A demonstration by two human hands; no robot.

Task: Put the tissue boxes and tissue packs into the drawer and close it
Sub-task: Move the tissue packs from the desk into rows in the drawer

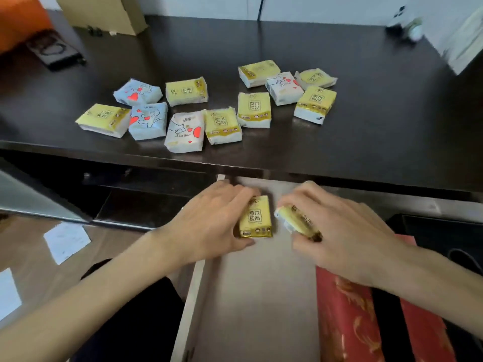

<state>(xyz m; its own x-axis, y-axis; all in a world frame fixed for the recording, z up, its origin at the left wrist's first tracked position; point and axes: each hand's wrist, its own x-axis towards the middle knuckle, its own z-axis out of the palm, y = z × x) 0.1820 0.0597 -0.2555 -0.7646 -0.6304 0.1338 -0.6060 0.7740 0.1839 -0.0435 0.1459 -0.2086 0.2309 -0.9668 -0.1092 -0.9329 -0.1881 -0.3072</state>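
The drawer (258, 296) stands pulled out below the dark desk, its pale floor showing. My left hand (209, 226) grips a yellow tissue pack (256, 218) lying flat at the drawer's back left. My right hand (339, 231) holds a second yellow tissue pack (298, 220), tilted on edge, just to the right of the first. On the desk (366, 121) lie several more packs: yellow ones such as (254, 108), blue heart-printed ones such as (148, 120) and white heart-printed ones such as (185, 131).
Red patterned items (347, 317) lie along the drawer's right side. A cardboard box (104, 11) and a black device (56, 52) sit at the desk's back left. White bags (460, 35) stand at the back right. Paper sheets (66, 241) lie on the floor at left.
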